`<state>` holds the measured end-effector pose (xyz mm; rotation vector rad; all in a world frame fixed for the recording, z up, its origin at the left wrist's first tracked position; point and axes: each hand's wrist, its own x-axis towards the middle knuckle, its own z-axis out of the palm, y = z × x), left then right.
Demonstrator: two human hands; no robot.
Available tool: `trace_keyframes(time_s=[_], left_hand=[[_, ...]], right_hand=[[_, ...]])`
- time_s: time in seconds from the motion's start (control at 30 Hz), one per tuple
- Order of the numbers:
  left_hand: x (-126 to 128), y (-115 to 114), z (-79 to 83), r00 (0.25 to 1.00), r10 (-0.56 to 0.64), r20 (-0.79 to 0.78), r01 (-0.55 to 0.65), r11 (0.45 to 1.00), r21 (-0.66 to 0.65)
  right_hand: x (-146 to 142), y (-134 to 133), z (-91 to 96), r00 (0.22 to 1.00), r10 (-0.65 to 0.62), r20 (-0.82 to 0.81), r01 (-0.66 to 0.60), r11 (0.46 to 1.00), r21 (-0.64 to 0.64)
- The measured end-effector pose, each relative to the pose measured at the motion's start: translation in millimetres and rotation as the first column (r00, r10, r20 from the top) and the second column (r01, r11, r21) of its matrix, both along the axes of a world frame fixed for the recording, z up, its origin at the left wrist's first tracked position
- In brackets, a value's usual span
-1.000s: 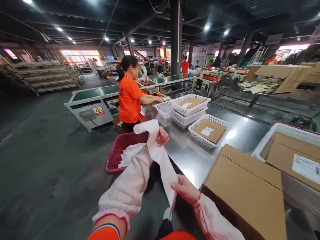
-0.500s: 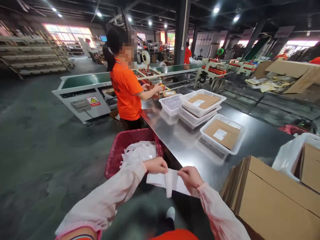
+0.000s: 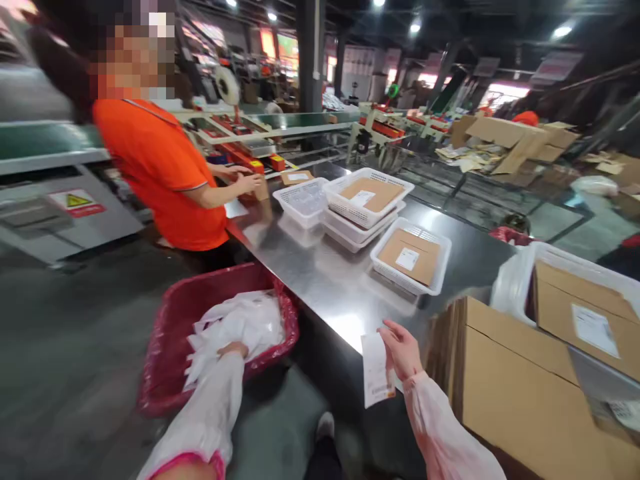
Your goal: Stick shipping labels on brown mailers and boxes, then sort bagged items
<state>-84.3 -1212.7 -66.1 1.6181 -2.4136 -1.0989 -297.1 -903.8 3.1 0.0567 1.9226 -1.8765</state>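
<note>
My right hand (image 3: 403, 348) pinches a printed label (image 3: 376, 370) by its upper right side, and the slip hangs down by the near edge of the metal table (image 3: 320, 280). My left hand (image 3: 234, 349) reaches down into a dark red lined bin (image 3: 173, 320), over a heap of white paper strips (image 3: 250, 333). Its fingers are hidden from view and blurred, so whether they grip anything is unclear. Both forearms wear pale sleeve covers. Right of my right hand stands a stack of flat cardboard boxes (image 3: 525, 380).
White baskets (image 3: 370, 200) holding labelled cardboard pieces stand on the table, with another single basket (image 3: 413, 257) nearer. A white crate (image 3: 540, 257) with cardboard is at right. A co-worker in orange (image 3: 165, 173) handles a box beside the conveyor (image 3: 45, 143).
My hands have parted: the left has moved down and left into the bin, while the right has kept the label, now hanging upright. The view has swung right.
</note>
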Motion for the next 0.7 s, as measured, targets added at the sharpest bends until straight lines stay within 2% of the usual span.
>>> trace_keyframes(time_s=[0.07,0.1,0.13,0.2,0.23,0.27,0.3,0.37,0.43,0.5,0.53,0.57,0.6,0.63,0.67,0.7], left_hand=[[-20.6,18.0,0.7,1.000,0.003,-0.012,-0.002,0.999,0.036],[-34.2,35.1,4.9,0.999,-0.018,-0.036,0.020,0.999,0.051],[-48.7,58.1,12.2,0.993,-0.066,-0.099,0.074,0.994,0.080],[-75.9,118.8,35.5,0.930,-0.222,-0.291,0.277,0.947,0.162],[-86.6,153.2,50.6,0.796,-0.311,-0.520,0.485,0.841,0.241],[-94.8,187.3,66.7,0.652,-0.384,-0.654,0.669,0.697,0.258],[-100.6,218.8,82.8,0.550,-0.459,-0.698,0.776,0.591,0.222],[-108.5,268.8,111.8,0.453,-0.579,-0.678,0.855,0.499,0.145],[-117.7,301.0,133.9,0.373,-0.706,-0.601,0.918,0.373,0.133],[-131.9,324.3,149.9,0.267,-0.803,-0.533,0.961,0.179,0.213],[-140.4,336.2,156.1,0.223,-0.832,-0.507,0.959,0.096,0.265],[-149.3,349.1,161.1,0.197,-0.849,-0.490,0.949,0.039,0.314],[-158.4,363.5,164.9,0.190,-0.855,-0.483,0.938,0.013,0.345],[-167.6,378.8,167.2,0.205,-0.852,-0.481,0.935,0.025,0.354],[-177.1,394.6,167.7,0.236,-0.844,-0.481,0.935,0.062,0.348],[-186.9,410.0,166.5,0.277,-0.833,-0.479,0.935,0.120,0.332]], right_hand=[[4.1,7.4,14.3,0.998,-0.043,-0.055,0.040,0.998,-0.049],[6.6,11.4,22.4,0.993,-0.070,-0.090,0.064,0.995,-0.071],[9.6,15.7,30.8,0.987,-0.100,-0.126,0.089,0.992,-0.091],[16.6,26.3,47.4,0.966,-0.165,-0.198,0.140,0.981,-0.132],[20.1,33.6,55.4,0.953,-0.195,-0.233,0.163,0.975,-0.152],[22.9,43.1,63.1,0.935,-0.225,-0.273,0.183,0.968,-0.170],[25.0,55.4,70.7,0.916,-0.241,-0.321,0.190,0.965,-0.182],[26.3,89.8,85.8,0.882,-0.194,-0.431,0.142,0.979,-0.149],[25.6,136.4,101.3,0.853,-0.013,-0.521,0.027,0.999,0.020],[24.5,190.0,115.4,0.839,0.214,-0.501,-0.095,0.963,0.252],[23.2,217.8,120.5,0.842,0.294,-0.453,-0.143,0.930,0.339],[20.6,246.0,123.6,0.851,0.344,-0.397,-0.182,0.902,0.391],[15.7,274.8,124.2,0.865,0.357,-0.352,-0.200,0.889,0.411],[7.6,304.8,122.1,0.886,0.327,-0.328,-0.180,0.896,0.406],[-4.3,336.4,117.3,0.910,0.250,-0.332,-0.111,0.916,0.385],[-20.5,369.8,110.2,0.926,0.122,-0.358,0.012,0.937,0.350]])
